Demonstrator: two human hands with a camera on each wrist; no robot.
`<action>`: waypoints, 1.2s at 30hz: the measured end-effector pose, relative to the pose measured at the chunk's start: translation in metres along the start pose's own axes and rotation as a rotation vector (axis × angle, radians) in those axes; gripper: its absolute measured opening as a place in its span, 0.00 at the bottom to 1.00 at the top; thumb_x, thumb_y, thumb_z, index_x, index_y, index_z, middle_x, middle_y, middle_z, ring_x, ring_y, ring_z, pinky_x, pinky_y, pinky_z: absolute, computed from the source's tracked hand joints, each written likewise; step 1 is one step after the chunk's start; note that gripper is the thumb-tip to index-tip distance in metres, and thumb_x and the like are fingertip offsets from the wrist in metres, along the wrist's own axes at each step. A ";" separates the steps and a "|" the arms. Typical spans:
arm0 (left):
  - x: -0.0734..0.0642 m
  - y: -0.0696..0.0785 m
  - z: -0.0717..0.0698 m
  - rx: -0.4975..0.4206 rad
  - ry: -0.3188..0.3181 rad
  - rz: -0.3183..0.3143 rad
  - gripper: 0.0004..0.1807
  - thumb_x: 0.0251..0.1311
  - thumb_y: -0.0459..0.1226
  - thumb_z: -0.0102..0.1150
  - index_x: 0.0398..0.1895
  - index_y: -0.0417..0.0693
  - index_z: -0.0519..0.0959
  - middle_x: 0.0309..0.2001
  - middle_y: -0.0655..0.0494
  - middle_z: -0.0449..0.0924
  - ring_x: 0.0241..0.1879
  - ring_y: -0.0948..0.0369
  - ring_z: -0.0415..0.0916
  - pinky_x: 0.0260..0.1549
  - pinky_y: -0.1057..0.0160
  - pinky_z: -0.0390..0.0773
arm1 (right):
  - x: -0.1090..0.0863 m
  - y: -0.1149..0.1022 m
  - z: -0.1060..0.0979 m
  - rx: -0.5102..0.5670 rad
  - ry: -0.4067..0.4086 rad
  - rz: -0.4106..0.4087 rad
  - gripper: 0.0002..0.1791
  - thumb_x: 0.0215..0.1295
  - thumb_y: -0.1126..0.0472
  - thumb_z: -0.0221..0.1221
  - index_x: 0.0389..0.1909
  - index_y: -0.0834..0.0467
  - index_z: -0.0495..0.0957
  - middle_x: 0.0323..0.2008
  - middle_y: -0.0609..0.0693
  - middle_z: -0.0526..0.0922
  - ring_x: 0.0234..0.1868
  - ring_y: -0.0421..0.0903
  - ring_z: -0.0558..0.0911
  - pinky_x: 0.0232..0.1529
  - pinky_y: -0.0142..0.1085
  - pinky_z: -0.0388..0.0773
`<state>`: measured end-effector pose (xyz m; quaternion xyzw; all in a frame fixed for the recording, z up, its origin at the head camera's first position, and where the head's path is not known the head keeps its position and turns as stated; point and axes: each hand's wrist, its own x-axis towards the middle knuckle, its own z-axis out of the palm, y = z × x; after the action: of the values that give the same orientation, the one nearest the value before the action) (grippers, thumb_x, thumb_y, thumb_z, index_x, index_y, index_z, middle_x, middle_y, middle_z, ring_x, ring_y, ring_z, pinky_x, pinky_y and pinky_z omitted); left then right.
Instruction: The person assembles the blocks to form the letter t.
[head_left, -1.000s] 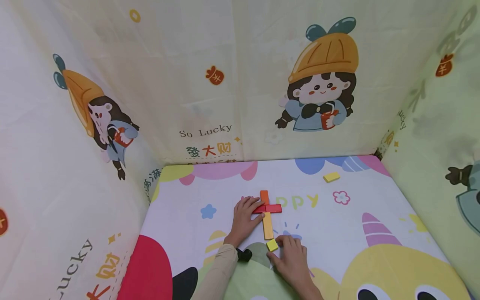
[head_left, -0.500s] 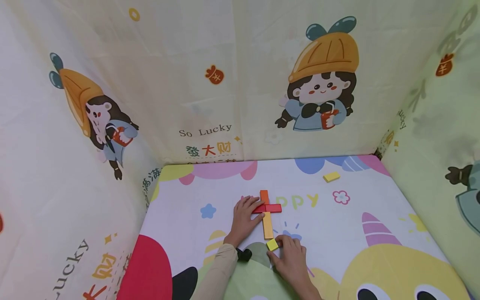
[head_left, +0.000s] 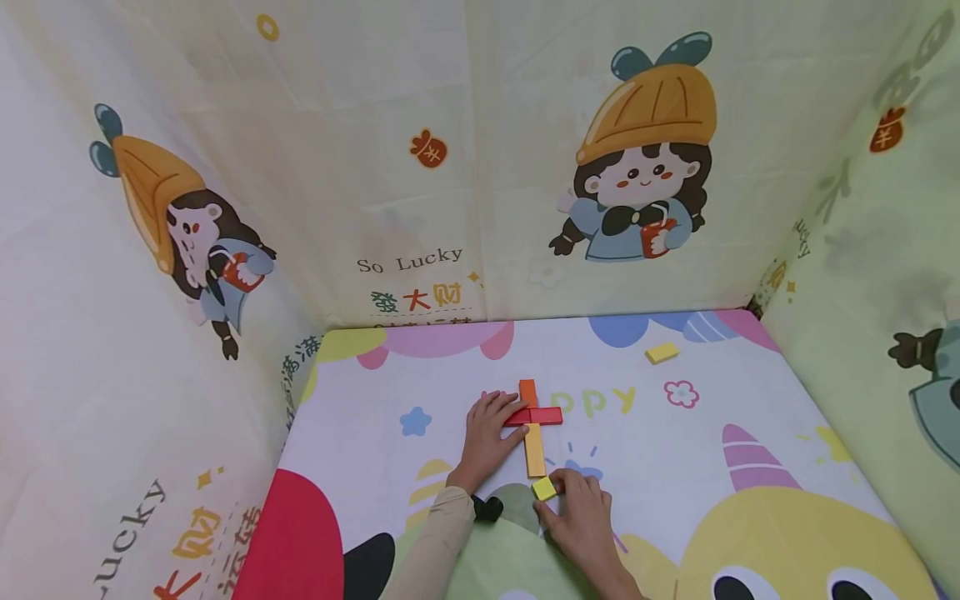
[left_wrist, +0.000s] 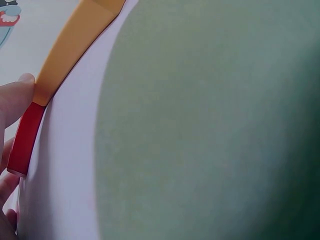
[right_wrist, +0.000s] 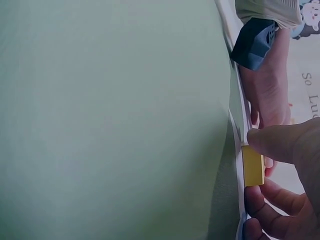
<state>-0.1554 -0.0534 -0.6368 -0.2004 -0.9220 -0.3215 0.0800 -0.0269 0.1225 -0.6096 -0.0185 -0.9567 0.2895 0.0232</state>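
In the head view, flat wooden blocks form a cross-like row: an orange block [head_left: 528, 392] at the top, two red blocks [head_left: 547, 415] laid end to end across, and a yellow-orange block [head_left: 535, 452] running down from them. My left hand [head_left: 487, 435] spans the left red block [left_wrist: 25, 140], forefinger on its far side and thumb at the joint with the yellow-orange block. Just below that block's near end, my right hand [head_left: 583, 518] pinches a small yellow block [head_left: 544, 489] between thumb and forefinger. The right wrist view shows this yellow block [right_wrist: 253, 166] between the fingertips.
Another yellow block [head_left: 662, 353] lies apart at the back right of the table. A printed cloth [head_left: 652, 450] covers the tabletop. Cartoon-printed fabric walls [head_left: 510, 192] enclose the back and both sides. A black wrist device [head_left: 488, 508] sits on my left wrist.
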 end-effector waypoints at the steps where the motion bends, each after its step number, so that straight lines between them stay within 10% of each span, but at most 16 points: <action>1: 0.000 0.000 0.000 -0.001 -0.001 -0.001 0.26 0.70 0.51 0.63 0.70 0.61 0.78 0.73 0.55 0.75 0.77 0.47 0.62 0.75 0.34 0.54 | 0.000 0.000 0.000 -0.001 0.002 -0.002 0.25 0.54 0.50 0.78 0.48 0.52 0.77 0.37 0.40 0.76 0.42 0.43 0.69 0.43 0.42 0.60; 36: 0.000 -0.001 0.001 0.008 -0.007 -0.018 0.26 0.70 0.52 0.63 0.70 0.63 0.78 0.73 0.58 0.74 0.77 0.49 0.61 0.75 0.35 0.55 | 0.001 0.003 0.000 0.000 0.106 0.026 0.25 0.57 0.55 0.75 0.54 0.52 0.79 0.41 0.48 0.81 0.46 0.52 0.76 0.44 0.49 0.67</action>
<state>-0.1563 -0.0533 -0.6379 -0.1930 -0.9253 -0.3178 0.0746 -0.0283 0.1253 -0.6116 -0.0462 -0.9539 0.2883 0.0701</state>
